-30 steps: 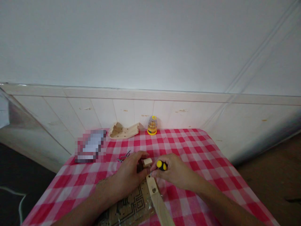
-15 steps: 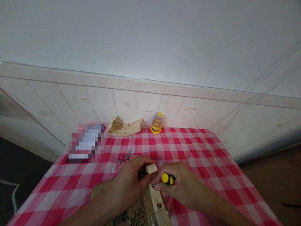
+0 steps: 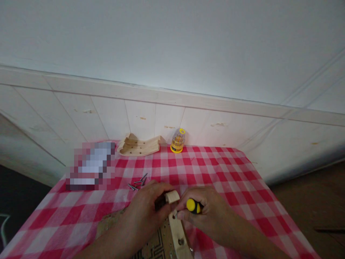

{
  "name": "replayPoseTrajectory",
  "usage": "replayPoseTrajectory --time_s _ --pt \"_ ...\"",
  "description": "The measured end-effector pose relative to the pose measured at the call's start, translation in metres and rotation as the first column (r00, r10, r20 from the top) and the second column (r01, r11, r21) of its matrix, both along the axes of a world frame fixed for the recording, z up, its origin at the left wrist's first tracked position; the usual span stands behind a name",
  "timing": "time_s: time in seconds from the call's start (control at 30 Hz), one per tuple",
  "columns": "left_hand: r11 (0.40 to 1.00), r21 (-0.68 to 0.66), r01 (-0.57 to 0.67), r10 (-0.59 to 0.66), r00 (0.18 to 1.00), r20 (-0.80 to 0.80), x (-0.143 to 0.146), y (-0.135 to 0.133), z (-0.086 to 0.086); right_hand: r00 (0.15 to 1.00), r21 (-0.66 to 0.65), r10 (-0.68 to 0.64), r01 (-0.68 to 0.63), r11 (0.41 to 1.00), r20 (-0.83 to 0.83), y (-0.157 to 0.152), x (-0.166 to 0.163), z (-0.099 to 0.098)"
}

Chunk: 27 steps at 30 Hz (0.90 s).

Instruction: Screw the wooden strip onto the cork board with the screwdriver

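My left hand (image 3: 147, 212) is closed around the far end of a pale wooden bar (image 3: 175, 230) that lies toward me on a red checked tablecloth (image 3: 229, 180). A small wooden block (image 3: 172, 196) caps the end of the bar next to my fingers. My right hand (image 3: 207, 212) grips a short screwdriver with a yellow and black handle (image 3: 192, 205); its tip meets the bar near a small screw (image 3: 175, 215). A flat wooden board with dark printed lines (image 3: 151, 248) lies under my left wrist.
Several loose screws (image 3: 138, 181) lie beyond my left hand. Curved wooden pieces (image 3: 138, 146) and a yellow-based bit holder (image 3: 178, 141) stand at the table's far edge by the white panelled wall. A blurred-out item (image 3: 90, 167) lies at far left.
The view has tilted up and shifted left, so hands and bar sit lower in the picture. Both hands keep their grip; the screwdriver stays at the bar's end.
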<state>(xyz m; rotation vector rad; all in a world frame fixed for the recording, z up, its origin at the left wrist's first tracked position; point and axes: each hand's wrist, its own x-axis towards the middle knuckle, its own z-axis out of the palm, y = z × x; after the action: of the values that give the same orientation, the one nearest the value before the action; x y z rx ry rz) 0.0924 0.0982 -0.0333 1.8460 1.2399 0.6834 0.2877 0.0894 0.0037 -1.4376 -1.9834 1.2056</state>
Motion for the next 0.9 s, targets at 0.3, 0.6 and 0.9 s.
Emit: replayPoseTrajectory --time_s 0.3,0.6,0.9 --pt "1.0 -0.017 0.016 -0.016 1.0 0.0 0.0 -0.0003 0.0035 0.997 0.064 0.074 -0.074 0.995 0.002 -0.0032 -0.0011 -0.0057" --pt "1.0 -0.018 0.002 -0.002 1.0 -0.005 -0.0004 -0.0007 0.0047 0.996 0.06 0.09 -0.09 0.994 0.008 -0.0029 -0.0022 -0.0031" --pt "0.999 -0.045 -0.008 0.008 1.0 0.013 0.0001 -0.001 0.0072 0.991 0.09 0.125 -0.13 0.987 0.055 -0.0032 -0.0031 -0.0022"
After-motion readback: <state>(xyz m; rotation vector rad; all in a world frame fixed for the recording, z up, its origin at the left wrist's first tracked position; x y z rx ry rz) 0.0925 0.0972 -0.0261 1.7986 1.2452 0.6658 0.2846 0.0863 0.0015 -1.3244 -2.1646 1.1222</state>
